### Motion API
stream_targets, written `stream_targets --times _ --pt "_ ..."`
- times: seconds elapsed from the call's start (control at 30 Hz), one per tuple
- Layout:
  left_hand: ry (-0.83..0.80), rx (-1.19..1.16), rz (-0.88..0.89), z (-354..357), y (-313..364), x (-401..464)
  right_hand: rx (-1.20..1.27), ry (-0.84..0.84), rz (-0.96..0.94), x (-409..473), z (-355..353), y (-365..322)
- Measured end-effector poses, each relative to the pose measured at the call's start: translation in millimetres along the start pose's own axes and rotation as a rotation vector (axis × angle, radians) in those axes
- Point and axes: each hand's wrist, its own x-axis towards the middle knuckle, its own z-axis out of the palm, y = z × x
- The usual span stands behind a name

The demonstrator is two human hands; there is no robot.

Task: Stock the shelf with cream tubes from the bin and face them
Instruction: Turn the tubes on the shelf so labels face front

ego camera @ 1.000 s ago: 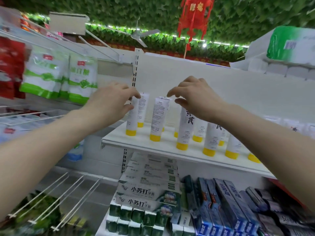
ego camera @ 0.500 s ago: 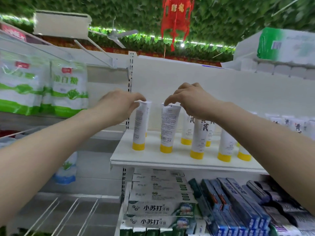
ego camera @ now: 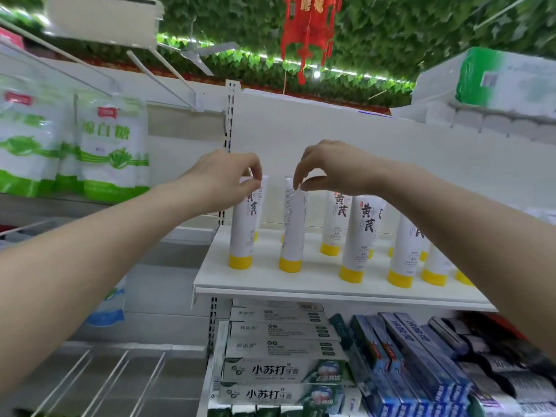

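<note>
The stocking looks well advanced, and the work now seems to be the facing. On the white shelf (ego camera: 270,284) in the middle of the frame many cream tubes stand upright on their yellow caps, most with the black printed characters to the front. The left hand (ego camera: 224,179) pinches the top edge of the leftmost tube (ego camera: 245,227), whose label already shows in front. The right hand (ego camera: 328,167) pinches the top of the next tube (ego camera: 293,224), which shows its small-print side, so I judge it must yet be turned. The bin is not in view, so I cannot tell how many tubes remain. Toothpaste boxes (ego camera: 282,371) lie on the shelf below.
</note>
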Motion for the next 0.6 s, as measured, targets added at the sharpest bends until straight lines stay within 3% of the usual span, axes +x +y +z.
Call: stream_targets --times 0.6 --pt "0.02 -0.082 0.019 0.8 5.1 5.0 0.06 -0.098 0.098 -1.3 0.6 -4.9"
